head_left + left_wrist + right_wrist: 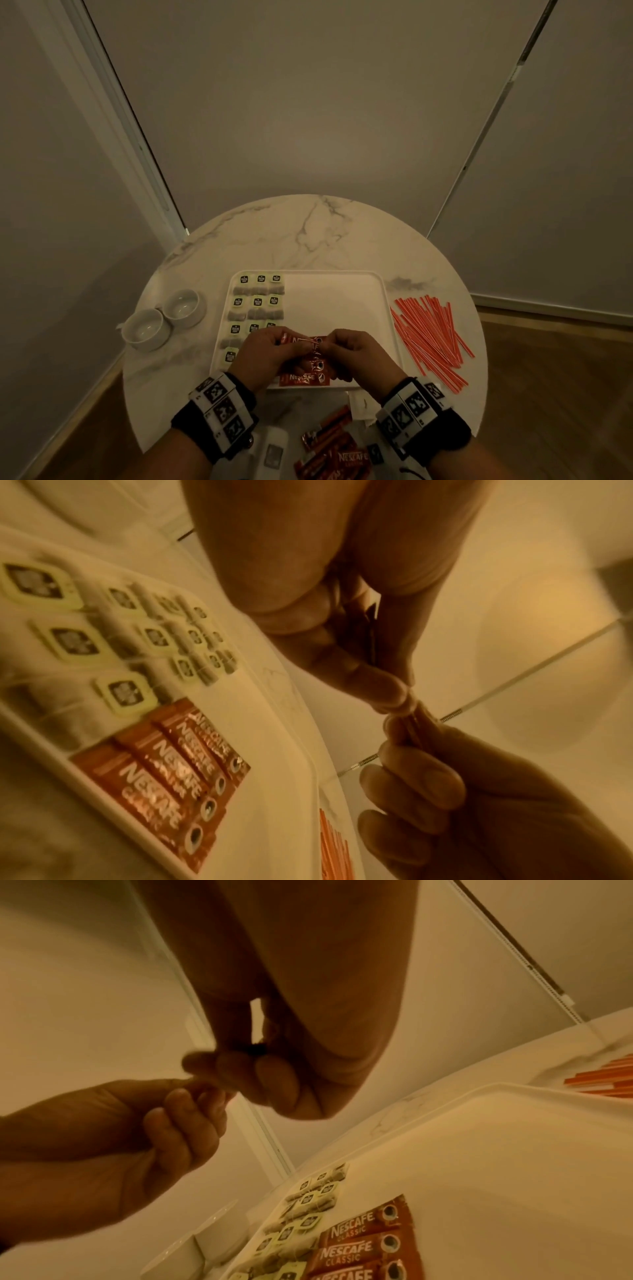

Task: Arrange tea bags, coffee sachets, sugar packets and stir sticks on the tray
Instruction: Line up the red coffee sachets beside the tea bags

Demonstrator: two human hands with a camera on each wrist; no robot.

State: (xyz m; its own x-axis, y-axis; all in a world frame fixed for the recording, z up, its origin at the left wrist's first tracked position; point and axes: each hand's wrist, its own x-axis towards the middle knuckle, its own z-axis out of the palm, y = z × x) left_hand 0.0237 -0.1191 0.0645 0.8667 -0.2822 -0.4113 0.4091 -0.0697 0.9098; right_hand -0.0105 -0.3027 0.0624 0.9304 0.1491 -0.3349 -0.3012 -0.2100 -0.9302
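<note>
Above the front of the white tray [342, 294], my left hand [274, 349] and right hand [352, 349] meet, and both pinch one red coffee sachet [299, 341] between fingertips. In the left wrist view the sachet's end [419, 718] shows between the two hands. Several red coffee sachets [303, 377] lie side by side on the tray under my hands, also visible in the right wrist view [363, 1242]. Rows of tea bags [257, 301] with pale tags fill the tray's left side. Red stir sticks [431, 335] lie in a loose pile on the table right of the tray.
Two white cups [164, 318] stand on the round marble table [308, 233] left of the tray. More loose red sachets [329, 448] and a white packet [274, 448] lie at the table's near edge between my wrists. Walls stand close behind the table.
</note>
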